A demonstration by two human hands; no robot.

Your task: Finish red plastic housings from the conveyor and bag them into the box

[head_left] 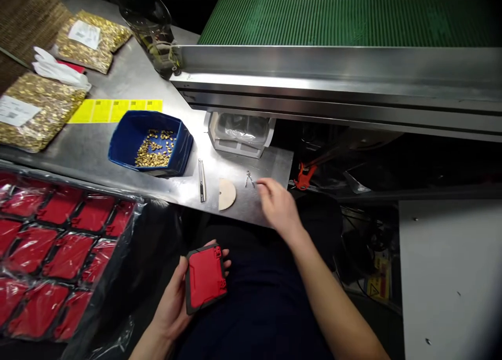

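Observation:
My left hand (pixel 176 292) is wrapped round a red and black plastic case part (pixel 206 276), red face up, in front of my body. Over the metal bench edge is my right hand (pixel 279 206), its fingers curled together and pointing left; whether anything is between the fingertips is hidden. Just left of those fingertips lie several small thin metal pins (pixel 249 179). A pale half-round disc (pixel 226 194) and a slim snap-off knife (pixel 201 181) rest further left. Behind them stands a blue bin (pixel 182 146) with small brass pieces (pixel 155 150) inside.
Red parts (pixel 58 203) fill a plastic-lined black tray at left. Bags of brass pieces (pixel 88 41), a white glove (pixel 58 70) and yellow labels (pixel 117 110) lie behind. A grey bin (pixel 237 146) sits under the green conveyor's metal rail (pixel 314 67). An orange-handled tool (pixel 304 176) is at right.

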